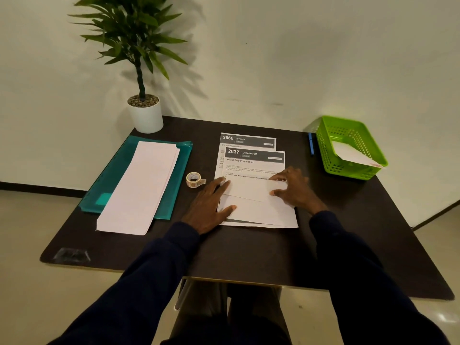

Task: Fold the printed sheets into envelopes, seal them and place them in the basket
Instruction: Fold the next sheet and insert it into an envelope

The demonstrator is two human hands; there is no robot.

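Observation:
The top printed sheet (254,168), headed 2637, lies in the middle of the dark table with its near edge folded up over the text. My left hand (211,202) lies flat on the fold's left end. At the right end my right hand (293,188) presses the flap with its fingertips. A second printed sheet (246,141), headed 2666, sticks out from underneath at the far side. The green basket (331,165) stands at the far right and holds a white folded envelope (353,153). A roll of stickers (194,180) lies just left of my left hand.
A stack of white sheets (142,185) lies on a teal folder (174,175) at the left. A potted plant (145,113) stands at the far left corner. A blue pen (311,143) lies beside the basket. The table's near edge (236,280) is above my legs.

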